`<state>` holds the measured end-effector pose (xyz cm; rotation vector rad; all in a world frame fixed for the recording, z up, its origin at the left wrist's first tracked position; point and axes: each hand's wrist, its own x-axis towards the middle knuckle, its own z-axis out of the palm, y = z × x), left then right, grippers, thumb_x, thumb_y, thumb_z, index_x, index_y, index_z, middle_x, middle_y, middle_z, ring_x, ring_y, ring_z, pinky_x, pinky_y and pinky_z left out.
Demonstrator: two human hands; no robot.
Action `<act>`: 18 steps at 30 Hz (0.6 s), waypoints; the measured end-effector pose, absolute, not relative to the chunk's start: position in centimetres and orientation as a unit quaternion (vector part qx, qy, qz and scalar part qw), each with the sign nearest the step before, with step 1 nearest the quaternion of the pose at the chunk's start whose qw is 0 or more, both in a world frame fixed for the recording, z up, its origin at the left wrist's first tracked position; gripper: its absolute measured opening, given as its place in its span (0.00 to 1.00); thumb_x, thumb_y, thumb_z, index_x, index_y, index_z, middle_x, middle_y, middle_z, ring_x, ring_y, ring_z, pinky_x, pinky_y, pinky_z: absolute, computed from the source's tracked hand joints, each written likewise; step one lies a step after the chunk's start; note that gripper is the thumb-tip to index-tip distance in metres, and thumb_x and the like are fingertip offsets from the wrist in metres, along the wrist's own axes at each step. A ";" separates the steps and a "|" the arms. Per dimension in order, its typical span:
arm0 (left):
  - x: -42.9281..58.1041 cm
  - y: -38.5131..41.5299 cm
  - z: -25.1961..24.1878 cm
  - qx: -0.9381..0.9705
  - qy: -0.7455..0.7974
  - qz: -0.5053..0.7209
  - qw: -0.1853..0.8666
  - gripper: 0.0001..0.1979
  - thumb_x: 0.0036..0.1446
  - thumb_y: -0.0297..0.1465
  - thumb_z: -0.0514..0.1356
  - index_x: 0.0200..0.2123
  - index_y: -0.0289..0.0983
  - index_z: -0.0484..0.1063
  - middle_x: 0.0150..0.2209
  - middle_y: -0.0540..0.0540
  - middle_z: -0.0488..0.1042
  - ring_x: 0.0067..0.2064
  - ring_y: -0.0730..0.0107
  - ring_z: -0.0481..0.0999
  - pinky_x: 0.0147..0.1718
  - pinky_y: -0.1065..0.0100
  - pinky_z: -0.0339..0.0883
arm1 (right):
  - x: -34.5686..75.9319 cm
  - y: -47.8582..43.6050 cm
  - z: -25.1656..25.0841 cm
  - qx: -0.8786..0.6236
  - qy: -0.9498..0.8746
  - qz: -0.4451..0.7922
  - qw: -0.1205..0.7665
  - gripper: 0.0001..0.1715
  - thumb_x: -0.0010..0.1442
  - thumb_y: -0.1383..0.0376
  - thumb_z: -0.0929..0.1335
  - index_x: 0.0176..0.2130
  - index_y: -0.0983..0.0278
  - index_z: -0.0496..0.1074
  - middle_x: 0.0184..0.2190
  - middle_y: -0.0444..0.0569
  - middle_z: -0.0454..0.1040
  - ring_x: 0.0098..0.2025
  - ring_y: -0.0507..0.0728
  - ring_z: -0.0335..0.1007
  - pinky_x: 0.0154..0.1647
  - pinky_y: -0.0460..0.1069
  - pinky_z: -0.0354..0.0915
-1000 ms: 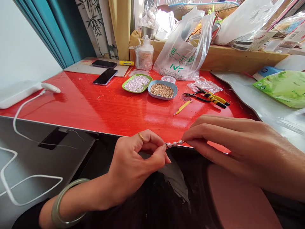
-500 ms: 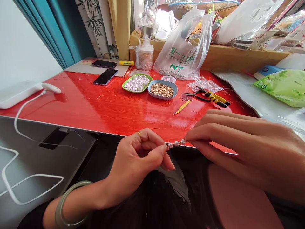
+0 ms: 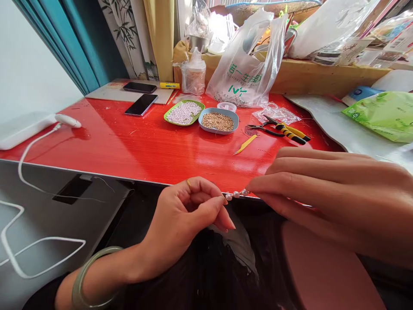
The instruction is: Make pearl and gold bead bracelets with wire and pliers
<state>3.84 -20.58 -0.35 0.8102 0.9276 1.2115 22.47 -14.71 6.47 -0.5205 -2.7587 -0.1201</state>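
Observation:
A short string of pearl beads [image 3: 236, 194] with small gold beads between them stretches between my two hands, just off the table's front edge. My left hand [image 3: 193, 211] pinches its left end between thumb and forefinger. At the other end, the thumb and forefinger of my right hand [image 3: 309, 185] are closed on the string, their tips partly covering it. Beyond the hands stand a green tray [image 3: 166, 117] of pearl beads and a blue-grey tray [image 3: 219, 131] of small gold beads. Yellow tweezers [image 3: 246, 144] lie nearer to me.
Pliers with yellow-and-black handles [image 3: 292, 134] lie on the red table [image 3: 129, 146] by a clear plastic bag [image 3: 277, 113]. Two phones [image 3: 141, 105] are at the back left. A white carrier bag [image 3: 243, 77] stands behind the trays; a white cable [image 3: 24, 168] hangs at left.
The view has shifted very slightly. Both hands keep their pinch on the bead string, and the right fingertips sit a touch further left.

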 end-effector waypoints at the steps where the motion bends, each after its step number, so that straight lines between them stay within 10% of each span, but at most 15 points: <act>1: 3.9 -20.6 -0.4 0.349 0.401 0.537 0.655 0.06 0.52 0.24 0.62 0.24 0.36 0.72 0.18 0.55 0.77 0.21 0.80 0.74 0.24 0.80 0.70 | 22.4 -14.7 6.4 -0.173 -0.971 -0.036 0.163 0.18 0.65 0.69 0.58 0.28 0.64 0.71 0.25 0.46 0.70 0.25 0.50 0.64 0.25 0.47 0.58; 18: 4.2 -20.4 -0.8 0.351 0.401 0.533 0.658 0.06 0.53 0.25 0.62 0.24 0.35 0.70 0.18 0.53 0.77 0.21 0.80 0.74 0.25 0.80 0.67 | 22.3 -14.2 6.3 -0.156 -0.972 -0.056 0.165 0.19 0.65 0.71 0.57 0.31 0.68 0.73 0.23 0.47 0.67 0.23 0.51 0.59 0.24 0.47 0.55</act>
